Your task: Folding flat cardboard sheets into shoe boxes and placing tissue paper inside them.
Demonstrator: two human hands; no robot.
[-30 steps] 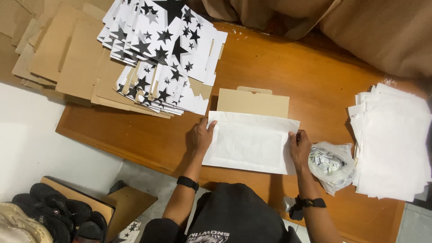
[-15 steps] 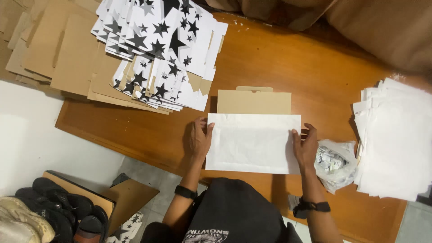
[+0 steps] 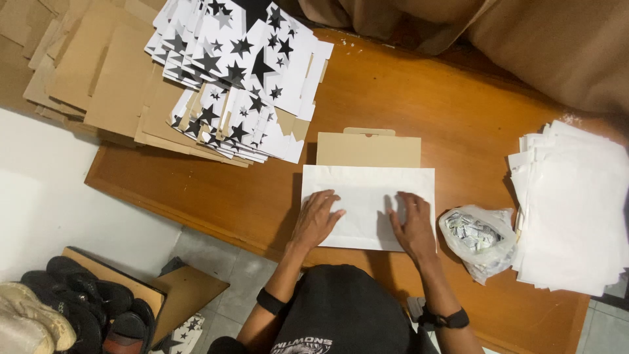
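We see the wooden tabletop [image 3: 458,118] carrying everything; its far left corner bears a fanned stack of star-printed cards [image 3: 242,72] over plain cardboard sheets [image 3: 98,78], kept out of the working space. By the right edge sits a pile of white sheets [image 3: 576,210], within easy reach. At the near edge lies the white sheet [image 3: 367,190] over a brown cardboard piece [image 3: 368,149]. Our left hand [image 3: 318,219] and right hand [image 3: 414,226] lie flat and spread on it, holding nothing, pressing it down. A small plastic bag [image 3: 478,239] sits just beside the right hand
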